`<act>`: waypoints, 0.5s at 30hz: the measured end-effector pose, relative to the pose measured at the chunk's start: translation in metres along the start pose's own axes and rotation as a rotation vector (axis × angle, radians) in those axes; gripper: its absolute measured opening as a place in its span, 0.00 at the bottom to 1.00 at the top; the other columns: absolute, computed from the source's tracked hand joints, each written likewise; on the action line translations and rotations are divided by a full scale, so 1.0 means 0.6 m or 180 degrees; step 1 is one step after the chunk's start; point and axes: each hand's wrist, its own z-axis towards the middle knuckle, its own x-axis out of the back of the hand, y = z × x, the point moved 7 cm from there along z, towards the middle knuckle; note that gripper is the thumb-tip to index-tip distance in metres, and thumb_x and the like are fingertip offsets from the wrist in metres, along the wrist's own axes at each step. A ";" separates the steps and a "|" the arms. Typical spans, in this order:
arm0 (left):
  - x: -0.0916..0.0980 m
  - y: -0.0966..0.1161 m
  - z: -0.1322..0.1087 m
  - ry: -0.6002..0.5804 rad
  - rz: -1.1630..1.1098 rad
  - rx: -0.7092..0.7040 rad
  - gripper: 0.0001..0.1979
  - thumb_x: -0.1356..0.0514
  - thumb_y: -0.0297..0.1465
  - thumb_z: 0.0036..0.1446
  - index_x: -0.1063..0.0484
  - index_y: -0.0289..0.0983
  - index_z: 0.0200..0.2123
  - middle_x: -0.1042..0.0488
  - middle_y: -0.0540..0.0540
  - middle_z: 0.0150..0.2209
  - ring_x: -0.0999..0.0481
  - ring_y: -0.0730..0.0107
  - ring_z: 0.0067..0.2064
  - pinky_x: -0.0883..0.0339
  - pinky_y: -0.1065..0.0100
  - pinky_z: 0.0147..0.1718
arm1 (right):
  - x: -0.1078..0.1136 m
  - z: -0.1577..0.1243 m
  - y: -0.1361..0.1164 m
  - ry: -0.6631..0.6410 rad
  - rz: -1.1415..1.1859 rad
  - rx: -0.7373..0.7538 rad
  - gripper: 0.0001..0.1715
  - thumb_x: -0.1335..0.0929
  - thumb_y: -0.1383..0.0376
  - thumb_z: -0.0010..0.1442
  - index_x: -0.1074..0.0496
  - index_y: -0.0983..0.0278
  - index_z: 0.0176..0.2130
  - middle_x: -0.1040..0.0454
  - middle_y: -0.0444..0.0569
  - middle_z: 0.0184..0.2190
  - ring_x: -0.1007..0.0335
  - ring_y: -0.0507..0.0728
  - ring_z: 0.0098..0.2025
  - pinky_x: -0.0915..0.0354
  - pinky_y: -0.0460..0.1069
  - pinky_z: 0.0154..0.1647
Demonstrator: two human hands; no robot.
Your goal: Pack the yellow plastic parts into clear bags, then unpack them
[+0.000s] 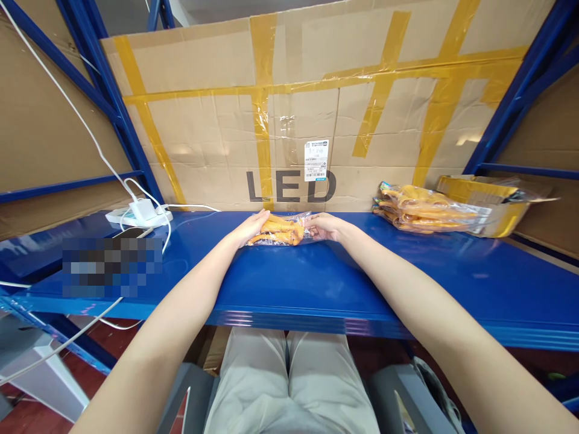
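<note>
Between the left hand and the right hand, a clear bag of orange pieces is held on the blue surface, its left end gripped by the former, its right end pinched by the latter. The pieces are already bagged; whether the bag is sealed, and so what is left, cannot be told. Right of the right hand, similar bags are stacked beside a carton. Left of the left hand, a power strip is placed; behind both, reach is blocked by cardboard.
</note>
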 end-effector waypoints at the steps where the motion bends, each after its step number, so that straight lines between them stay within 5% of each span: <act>1: -0.001 -0.001 0.000 -0.0013 0.0023 -0.0002 0.27 0.51 0.44 0.63 0.37 0.37 0.61 0.50 0.44 0.67 0.52 0.63 0.68 0.58 0.63 0.64 | 0.000 -0.002 -0.001 0.0040 -0.0156 0.0008 0.10 0.29 0.75 0.49 0.33 0.66 0.29 0.34 0.40 0.15 0.42 0.45 0.16 0.44 0.41 0.18; 9: -0.004 0.002 -0.001 -0.0047 0.0521 -0.0120 0.26 0.50 0.38 0.62 0.37 0.37 0.61 0.49 0.44 0.67 0.53 0.64 0.68 0.62 0.65 0.65 | 0.005 -0.006 -0.002 0.0160 -0.1211 0.0032 0.09 0.29 0.73 0.46 0.34 0.64 0.27 0.34 0.41 0.13 0.42 0.47 0.15 0.48 0.42 0.15; 15: -0.008 0.008 -0.001 -0.0110 0.1029 -0.0291 0.25 0.53 0.38 0.62 0.36 0.37 0.60 0.44 0.45 0.65 0.55 0.63 0.68 0.64 0.65 0.65 | 0.019 -0.002 -0.008 -0.0068 -0.0599 0.0015 0.03 0.34 0.72 0.48 0.32 0.66 0.28 0.27 0.48 0.20 0.41 0.48 0.16 0.49 0.43 0.15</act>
